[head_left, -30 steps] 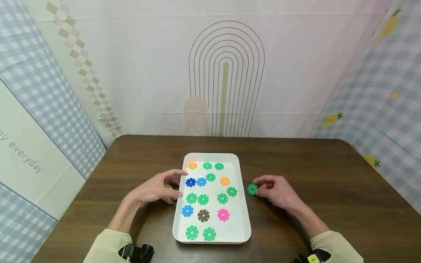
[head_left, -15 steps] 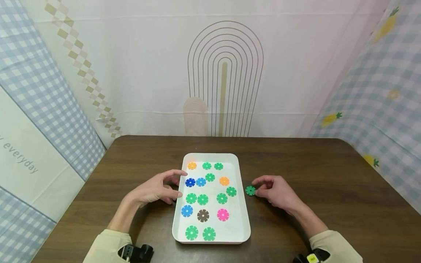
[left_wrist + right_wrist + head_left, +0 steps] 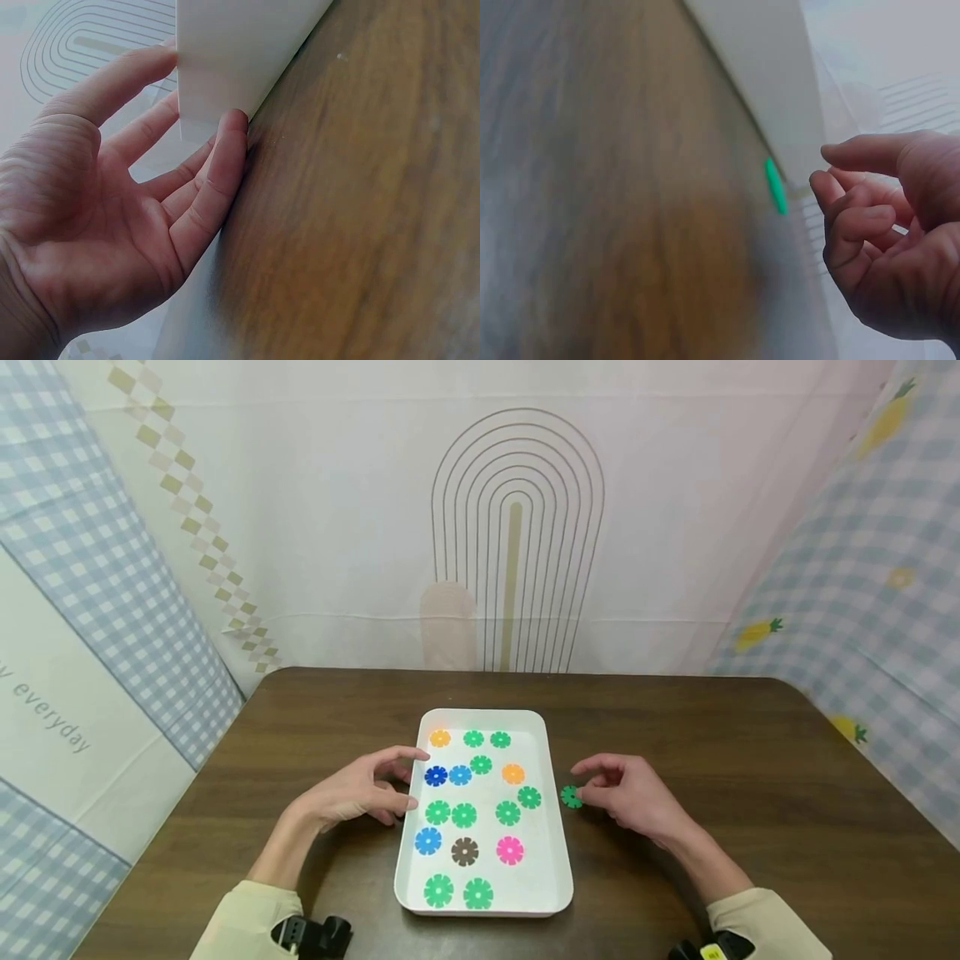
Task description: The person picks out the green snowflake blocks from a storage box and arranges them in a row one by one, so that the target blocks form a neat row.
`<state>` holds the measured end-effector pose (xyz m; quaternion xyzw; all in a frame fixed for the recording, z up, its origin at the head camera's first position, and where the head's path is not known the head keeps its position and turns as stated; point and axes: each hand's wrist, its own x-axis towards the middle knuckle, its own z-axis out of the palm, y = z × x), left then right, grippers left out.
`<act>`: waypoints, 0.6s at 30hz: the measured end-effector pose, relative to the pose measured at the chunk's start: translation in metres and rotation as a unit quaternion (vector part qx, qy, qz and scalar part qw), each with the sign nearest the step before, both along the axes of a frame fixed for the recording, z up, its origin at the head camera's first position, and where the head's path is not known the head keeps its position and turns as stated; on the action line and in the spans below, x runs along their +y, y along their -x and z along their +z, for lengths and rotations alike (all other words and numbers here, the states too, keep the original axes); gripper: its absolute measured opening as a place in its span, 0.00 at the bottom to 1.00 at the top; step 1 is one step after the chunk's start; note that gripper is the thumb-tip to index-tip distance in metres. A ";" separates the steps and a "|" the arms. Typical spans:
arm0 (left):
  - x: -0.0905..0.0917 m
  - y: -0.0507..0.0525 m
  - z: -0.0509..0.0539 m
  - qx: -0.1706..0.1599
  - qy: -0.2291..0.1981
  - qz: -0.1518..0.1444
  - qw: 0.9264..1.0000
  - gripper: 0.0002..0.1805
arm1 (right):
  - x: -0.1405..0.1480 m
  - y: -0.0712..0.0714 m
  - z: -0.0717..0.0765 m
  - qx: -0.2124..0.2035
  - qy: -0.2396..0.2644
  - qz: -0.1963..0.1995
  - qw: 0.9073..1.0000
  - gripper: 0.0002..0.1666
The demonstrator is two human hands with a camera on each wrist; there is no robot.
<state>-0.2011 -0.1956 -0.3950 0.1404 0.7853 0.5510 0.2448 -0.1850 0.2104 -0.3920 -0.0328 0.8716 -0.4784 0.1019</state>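
Observation:
A white rectangular tray point(image 3: 551, 881) lies on the table with notched, flower-like plastic discs in it. My left hand point(image 3: 356, 792) rests at its left side, thumb and fingertips touching the rim and wall; in the left wrist view the hand point(image 3: 112, 217) has its fingers loosely extended against the tray wall point(image 3: 225, 60). To the right of the tray, a green notched disc point(image 3: 570, 797) lies by my right hand point(image 3: 633, 797), partly covered by the thumb. In the right wrist view this disc point(image 3: 775, 185) sits edge-on near the tray's base, apart from the right hand point(image 3: 900, 232), whose fingers are loosely bent.
Inside the tray are several green discs point(image 3: 463, 816), blue discs point(image 3: 428, 841), orange discs point(image 3: 513, 774), a brown disc point(image 3: 465, 852) and a pink disc point(image 3: 510, 850). The brown wooden table point(image 3: 712, 760) reaches back to a patterned white cloth point(image 3: 337, 527).
The green disc outside the tray has shifted slightly left and down, closer to the tray, and is now apart from my right fingers. The left hand and tray have stayed in place.

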 end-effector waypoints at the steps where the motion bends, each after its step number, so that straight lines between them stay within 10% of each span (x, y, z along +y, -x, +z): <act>1: 0.000 0.000 0.000 0.000 0.001 0.000 1.000 0.38 | -0.001 -0.001 0.003 0.004 0.004 0.003 1.000 0.19; 18: 0.001 0.000 0.000 0.002 0.005 0.001 1.000 0.38 | -0.056 -0.033 0.029 0.091 0.032 0.186 0.978 0.17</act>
